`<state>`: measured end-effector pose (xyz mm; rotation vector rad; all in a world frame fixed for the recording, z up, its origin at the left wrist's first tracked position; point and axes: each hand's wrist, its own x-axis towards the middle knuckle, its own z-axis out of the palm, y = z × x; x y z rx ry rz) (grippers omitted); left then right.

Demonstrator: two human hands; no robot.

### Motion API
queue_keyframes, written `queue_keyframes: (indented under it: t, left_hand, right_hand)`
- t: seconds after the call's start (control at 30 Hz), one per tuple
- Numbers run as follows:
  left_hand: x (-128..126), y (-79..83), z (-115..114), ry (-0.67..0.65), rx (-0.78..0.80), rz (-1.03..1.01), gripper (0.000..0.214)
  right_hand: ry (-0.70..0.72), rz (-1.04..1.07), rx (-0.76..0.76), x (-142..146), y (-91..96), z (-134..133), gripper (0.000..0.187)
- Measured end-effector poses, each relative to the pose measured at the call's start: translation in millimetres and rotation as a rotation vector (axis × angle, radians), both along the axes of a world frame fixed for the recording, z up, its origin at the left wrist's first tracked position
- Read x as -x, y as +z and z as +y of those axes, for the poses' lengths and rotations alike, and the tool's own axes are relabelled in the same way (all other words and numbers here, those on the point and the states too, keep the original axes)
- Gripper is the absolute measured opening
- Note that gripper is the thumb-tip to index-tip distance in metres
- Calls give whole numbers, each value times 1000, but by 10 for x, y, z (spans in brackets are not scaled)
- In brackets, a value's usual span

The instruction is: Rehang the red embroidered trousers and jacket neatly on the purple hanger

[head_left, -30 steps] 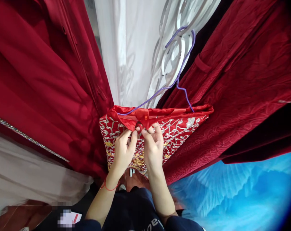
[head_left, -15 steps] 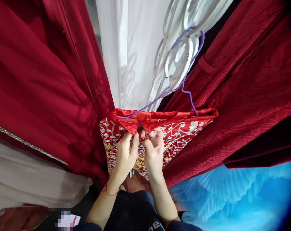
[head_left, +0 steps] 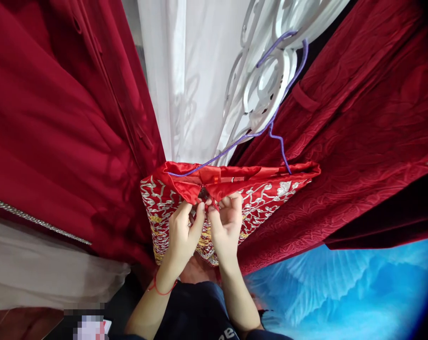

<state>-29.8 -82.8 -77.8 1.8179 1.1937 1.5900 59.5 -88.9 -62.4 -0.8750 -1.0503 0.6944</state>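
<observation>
A bright red garment point(head_left: 267, 189) with silver and gold embroidery hangs in front of me on a purple wire hanger point(head_left: 270, 130). My left hand point(head_left: 182, 233) and my right hand point(head_left: 226, 226) meet at the middle of its collar. Both pinch the red cloth at the neck opening, fingertips close together around a small fastening. The fastening itself is too small to make out. A thin red string circles my left wrist.
Dark red gowns point(head_left: 58, 127) hang close on the left, and a patterned dark red one point(head_left: 359, 123) on the right. White sheer fabric point(head_left: 189, 80) and a white ornate rack point(head_left: 267, 75) stand behind. Blue pleated fabric point(head_left: 341, 288) lies lower right, pale cloth point(head_left: 40, 264) lower left.
The view has shifted slightly; the hanger and garment sit a little further right. Both hands stay at the collar, fingers working in small movements.
</observation>
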Motion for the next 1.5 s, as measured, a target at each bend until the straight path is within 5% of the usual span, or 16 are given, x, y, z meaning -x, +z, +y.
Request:
queue_keyframes:
  t: [0.13,0.37,0.53,0.63,0.8,1.0,1.13,1.3,1.5]
  left_hand:
    - [4,-20,-5,29,-30,49,14]
    - [150,-19,-18,83,-33,61,16]
    - [214,-19,-19,67,-15,16,14]
    - [180,-12,-46,46,-19,18,15]
    - [178,51,-96,-9,-47,41,14]
    - [334,182,-137,-90,-183,176,6]
    - [442,305,-95,-70,-246,218,10]
    - [521,432,69,134,-340,217,9]
    - [486,431,159,194,-385,168,9]
  right_hand:
    - [-83,-82,-21,-27,-112,-67,23]
    - [-541,-487,-95,-397,-303,-304,23]
    - [-360,-872,209,-1283,-415,-395,20]
    - [-243,-1085,294,-1568,-382,-420,22]
    - [-8,-1039,82,-1068,-48,-389,17]
    - [-12,-743,-64,-410,298,-271,15]
    - [-43,-745,-86,-375,328,-203,4]
    - [-303,-598,-157,-496,320,-102,3]
    - [-136,-430,-102,-512,278,-21,8]
